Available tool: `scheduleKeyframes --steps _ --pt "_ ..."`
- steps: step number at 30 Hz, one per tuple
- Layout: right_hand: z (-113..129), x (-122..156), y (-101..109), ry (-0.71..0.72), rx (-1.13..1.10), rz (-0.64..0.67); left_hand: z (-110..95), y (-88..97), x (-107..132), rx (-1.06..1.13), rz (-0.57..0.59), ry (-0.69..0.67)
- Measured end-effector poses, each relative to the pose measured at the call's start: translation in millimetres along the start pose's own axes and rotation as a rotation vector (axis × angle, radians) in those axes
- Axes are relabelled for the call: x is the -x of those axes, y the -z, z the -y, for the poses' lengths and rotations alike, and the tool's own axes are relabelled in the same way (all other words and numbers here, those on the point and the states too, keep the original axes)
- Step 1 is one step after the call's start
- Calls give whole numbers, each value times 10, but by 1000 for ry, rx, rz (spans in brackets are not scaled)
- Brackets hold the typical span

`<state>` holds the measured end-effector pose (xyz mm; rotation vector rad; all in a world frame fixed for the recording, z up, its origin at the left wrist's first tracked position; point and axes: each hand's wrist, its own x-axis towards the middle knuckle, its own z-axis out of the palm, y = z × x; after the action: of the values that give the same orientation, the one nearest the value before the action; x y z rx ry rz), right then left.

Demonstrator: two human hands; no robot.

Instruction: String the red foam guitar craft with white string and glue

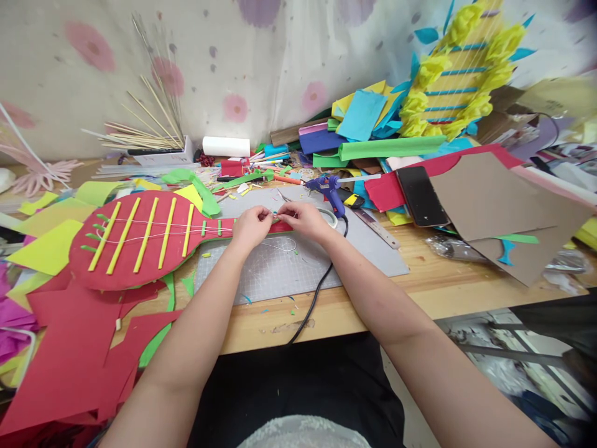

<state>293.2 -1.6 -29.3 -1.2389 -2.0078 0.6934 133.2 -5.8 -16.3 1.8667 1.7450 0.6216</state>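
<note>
White string [219,229] lies pinched between left hand [252,226] and right hand [303,219], close together over red guitar [140,261]

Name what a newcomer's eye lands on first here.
The red guitar-shaped cutout with yellow strips, lying left on the table, dominates. The left hand and right hand meet at its neck, fingers pinched together. Behind them lies a blue glue gun; a yellow-and-blue craft leans upper right.

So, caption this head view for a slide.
Left hand and right hand pinch string on a red craft guitar beside a glue gun.
</note>
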Motion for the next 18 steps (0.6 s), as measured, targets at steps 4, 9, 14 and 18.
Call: scheduleKeyframes --steps 4,9,14,18 --pt "-3 15 53 -16 28 104 27 -2 -9 51 -37 -16" --pt "7 24 122 -13 -1 191 62 4 3 37 -94 -26" --pt "7 20 173 -25 -86 215 66 40 32 -12 -113 -30" --pt "-2 16 188 -65 -61 223 43 60 54 -87 -111 -35"
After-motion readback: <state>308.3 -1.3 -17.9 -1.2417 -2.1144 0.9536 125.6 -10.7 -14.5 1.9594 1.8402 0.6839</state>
